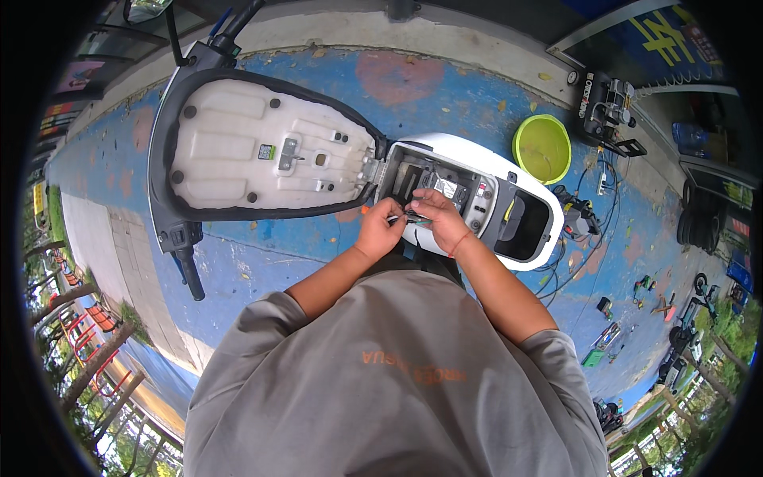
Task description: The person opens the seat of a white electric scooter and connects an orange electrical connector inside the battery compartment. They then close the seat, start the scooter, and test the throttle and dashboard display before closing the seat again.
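A white electric scooter (429, 141) stands in front of me with its seat (230, 163) tipped up to the left, so the pale underside shows. Over the near edge of the opened under-seat compartment (477, 208), my two hands come together. My left hand (383, 228) has its fingers pinched closed. Close beside it, my right hand (440, 219) is closed too, thumb and fingertips meeting the left ones. Something small and thin, dark with a bit of green, shows between the fingertips; its kind is too small to tell. Part of the compartment is hidden behind my hands.
Right of the scooter's open rear bin (526, 226) stand a lime-green basin (542, 149) and a black air compressor (606, 111). A power tool (578, 215) and loose cables lie near the rear. Several tools and a green box (593, 358) are on the blue floor.
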`<control>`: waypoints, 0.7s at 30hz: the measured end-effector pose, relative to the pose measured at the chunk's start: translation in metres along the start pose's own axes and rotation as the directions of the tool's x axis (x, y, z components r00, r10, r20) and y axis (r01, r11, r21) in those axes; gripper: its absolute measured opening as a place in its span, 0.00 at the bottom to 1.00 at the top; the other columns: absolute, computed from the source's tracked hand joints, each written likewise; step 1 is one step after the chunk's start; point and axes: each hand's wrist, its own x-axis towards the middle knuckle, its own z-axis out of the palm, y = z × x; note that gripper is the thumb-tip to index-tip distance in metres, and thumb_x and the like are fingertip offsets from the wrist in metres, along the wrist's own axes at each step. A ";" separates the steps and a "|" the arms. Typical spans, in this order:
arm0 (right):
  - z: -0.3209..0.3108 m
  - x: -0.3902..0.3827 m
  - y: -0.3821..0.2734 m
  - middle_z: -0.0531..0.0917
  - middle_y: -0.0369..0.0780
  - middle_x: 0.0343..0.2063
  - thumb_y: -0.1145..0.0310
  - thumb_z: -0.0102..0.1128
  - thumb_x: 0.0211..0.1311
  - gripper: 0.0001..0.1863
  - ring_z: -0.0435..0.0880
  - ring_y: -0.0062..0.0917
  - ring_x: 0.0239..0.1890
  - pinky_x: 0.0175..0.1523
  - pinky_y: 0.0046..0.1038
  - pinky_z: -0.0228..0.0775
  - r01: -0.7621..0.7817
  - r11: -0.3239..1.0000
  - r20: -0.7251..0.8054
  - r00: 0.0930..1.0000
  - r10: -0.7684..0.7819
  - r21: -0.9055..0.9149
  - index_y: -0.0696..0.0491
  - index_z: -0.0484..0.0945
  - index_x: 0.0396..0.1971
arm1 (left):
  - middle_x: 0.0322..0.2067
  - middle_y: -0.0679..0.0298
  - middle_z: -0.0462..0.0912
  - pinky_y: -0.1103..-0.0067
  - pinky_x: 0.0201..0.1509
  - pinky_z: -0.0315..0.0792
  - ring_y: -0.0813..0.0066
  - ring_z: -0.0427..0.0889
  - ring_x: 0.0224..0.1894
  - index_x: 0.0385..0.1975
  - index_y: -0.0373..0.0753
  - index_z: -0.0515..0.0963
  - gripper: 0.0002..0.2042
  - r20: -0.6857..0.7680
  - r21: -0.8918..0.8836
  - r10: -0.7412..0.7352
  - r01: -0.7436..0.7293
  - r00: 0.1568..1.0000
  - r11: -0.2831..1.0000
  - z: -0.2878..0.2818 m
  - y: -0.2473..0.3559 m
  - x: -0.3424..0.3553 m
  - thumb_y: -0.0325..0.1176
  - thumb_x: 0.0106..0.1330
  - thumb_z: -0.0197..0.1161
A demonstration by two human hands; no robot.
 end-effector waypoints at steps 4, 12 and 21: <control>-0.010 0.010 0.017 0.89 0.39 0.43 0.83 0.70 0.70 0.18 0.88 0.24 0.49 0.59 0.28 0.79 0.055 0.998 -0.087 0.995 -0.056 -0.018 0.56 0.83 0.57 | 0.35 0.61 0.87 0.77 0.48 0.82 0.76 0.89 0.41 0.37 0.33 0.78 0.07 0.026 -0.061 -0.062 0.064 0.998 0.996 0.003 0.001 0.002 0.19 0.70 0.72; -0.019 -0.012 0.033 0.88 0.35 0.41 0.81 0.68 0.74 0.12 0.86 0.21 0.46 0.57 0.27 0.79 0.323 0.885 -0.114 0.918 -0.379 -0.336 0.56 0.84 0.54 | 0.38 0.64 0.89 0.76 0.48 0.81 0.76 0.87 0.39 0.43 0.33 0.83 0.06 -0.026 -0.139 -0.222 0.216 0.975 0.966 0.006 -0.013 0.011 0.19 0.72 0.71; -0.001 -0.024 0.010 0.84 0.37 0.42 0.59 0.80 0.69 0.25 0.84 0.21 0.40 0.43 0.31 0.81 0.185 0.879 -0.154 0.949 -0.276 -0.439 0.57 0.83 0.57 | 0.37 0.65 0.87 0.78 0.46 0.79 0.79 0.85 0.39 0.46 0.33 0.84 0.06 0.067 -0.093 -0.198 0.204 0.978 0.975 -0.004 -0.007 0.011 0.19 0.73 0.70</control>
